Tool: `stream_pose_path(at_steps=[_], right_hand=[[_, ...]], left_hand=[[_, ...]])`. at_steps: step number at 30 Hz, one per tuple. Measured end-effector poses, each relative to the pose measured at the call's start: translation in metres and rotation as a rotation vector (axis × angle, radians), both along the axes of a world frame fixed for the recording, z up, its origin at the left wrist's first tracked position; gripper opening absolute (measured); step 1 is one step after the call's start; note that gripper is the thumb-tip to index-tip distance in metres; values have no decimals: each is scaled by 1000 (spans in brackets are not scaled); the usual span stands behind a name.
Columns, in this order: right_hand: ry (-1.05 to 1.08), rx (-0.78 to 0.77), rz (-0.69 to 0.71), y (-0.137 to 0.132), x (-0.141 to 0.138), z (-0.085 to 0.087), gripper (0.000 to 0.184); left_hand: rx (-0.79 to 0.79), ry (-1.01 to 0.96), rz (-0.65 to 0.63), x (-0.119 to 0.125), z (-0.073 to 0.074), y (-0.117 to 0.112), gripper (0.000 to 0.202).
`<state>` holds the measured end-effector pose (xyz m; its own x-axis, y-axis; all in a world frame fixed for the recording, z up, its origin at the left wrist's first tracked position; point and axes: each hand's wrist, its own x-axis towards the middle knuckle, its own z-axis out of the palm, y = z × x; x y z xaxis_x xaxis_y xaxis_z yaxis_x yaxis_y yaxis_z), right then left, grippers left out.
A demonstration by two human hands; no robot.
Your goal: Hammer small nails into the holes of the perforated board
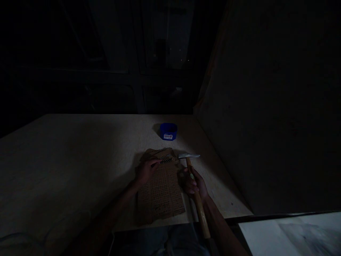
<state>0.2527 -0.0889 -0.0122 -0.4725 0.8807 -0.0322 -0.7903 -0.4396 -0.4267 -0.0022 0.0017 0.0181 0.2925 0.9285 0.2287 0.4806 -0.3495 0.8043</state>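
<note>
My right hand (195, 182) is wrapped around the wooden handle of a hammer (201, 215). Its metal head points away from me, just right of a creased brown piece of cardboard (162, 193). Rows of small dark marks cover the cardboard. At its far end stands a short row of small dark pieces (166, 161), too dim to name. My left hand (145, 173) rests at the cardboard's upper left, thumb and fingers pinched together at the left end of that row. What they hold, if anything, is too small and dark to make out.
A blue plastic container (168, 132) with a white label stands beyond the cardboard on the pale table (106, 142). A tall dark panel (266, 124) borders the table on the right. White sheets (290, 231) lie at lower right. The room is very dim.
</note>
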Motion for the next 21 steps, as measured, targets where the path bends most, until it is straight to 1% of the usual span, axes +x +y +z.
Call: stream_pose_path(at_steps=[3, 6, 12, 16, 19, 21], right_hand=[[-19, 10, -6, 0, -1, 0, 30], [-51, 7, -22, -1, -2, 2, 31], [-32, -11, 10, -2, -4, 10, 29], [-41, -16, 3, -2, -5, 13, 27], [-92, -24, -28, -4, -8, 15, 31], [-159, -45, -90, -7, -13, 19, 34]], left_hand=[[-18, 2, 30, -1, -3, -1, 23], [5, 1, 62, -2, -6, -2, 24], [7, 3, 83, -2, -12, -3, 22], [8, -20, 88, -1, -14, -4, 20], [21, -19, 99, -2, -16, -4, 21], [32, -23, 109, -2, -19, -3, 23]])
